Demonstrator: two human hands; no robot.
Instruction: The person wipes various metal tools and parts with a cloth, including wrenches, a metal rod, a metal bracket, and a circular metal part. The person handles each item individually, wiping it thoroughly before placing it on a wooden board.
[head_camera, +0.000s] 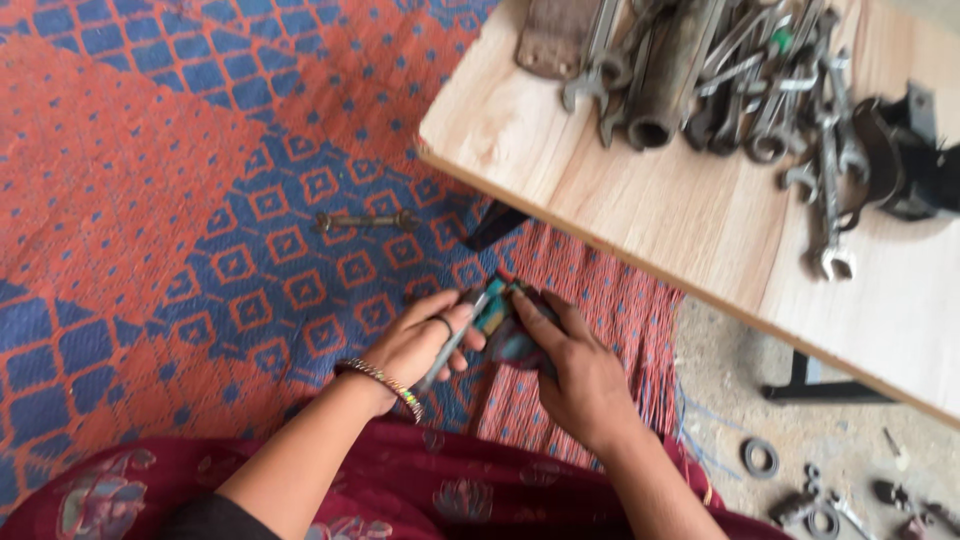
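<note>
Teal and dark, a small blocky part (508, 325), held low over the woven mat (180, 200), between both hands and just in front of the lap. Left hand (420, 345) wrapped around a slim grey metal tool (452, 340), fingers closed on its shaft, tip laid against the part's left edge; a ring on 1 finger, a beaded bangle (385, 382) at the wrist. Right hand (575, 375) cupped over the part from the right, fingers together and curled on its top, thumb side hidden.

Around the hands: red and blue diamond pattern everywhere on the mat, with a rusty bolt (365, 220) lying alone on it, well apart, up and to the left. Close above, the corner of a pale wooden table (680, 210), overhanging the mat's fringe; a dark leg (495, 225) angled down under that corner, near the part but not touching. On the tabletop, a heap of spanners (790, 110), a thick metal pipe (665, 85) and a rusty flat plate (555, 35), all well apart from the hands; a black bracket (915, 160) at the right edge. Bare concrete floor (720, 370) to the right, with a grey ring washer (761, 458) and more small metal pieces (815, 505) scattered. Maroon patterned cloth (330, 490) across the lap, below both forearms.
</note>
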